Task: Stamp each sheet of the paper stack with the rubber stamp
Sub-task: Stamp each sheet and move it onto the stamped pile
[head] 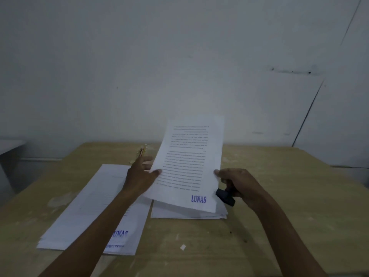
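The left hand (142,172) pinches the left edge of a printed sheet (189,164), thumb on the printed face and fingers behind. The right hand (237,182) does double duty: its thumb presses the sheet's right edge while the curled fingers close around the black rubber stamp (225,196), whose block juts out toward 7 o'clock of the hand. The sheet is lifted and tilted, top edge high against the wall (179,56), bottom edge hanging just above the paper stack (189,213). A blue LUNAS mark (198,199) sits near the sheet's lower right corner.

At 8 o'clock of the sheet lies a second pile of stamped sheets (87,206), skewed, partly crossed by the left forearm, just beside the stack's left edge. A small yellow object, too blurred to name, lies at 12 o'clock of the left hand. From 3 to 5 o'clock of the right hand, the wooden table (289,196) is bare to its edge.
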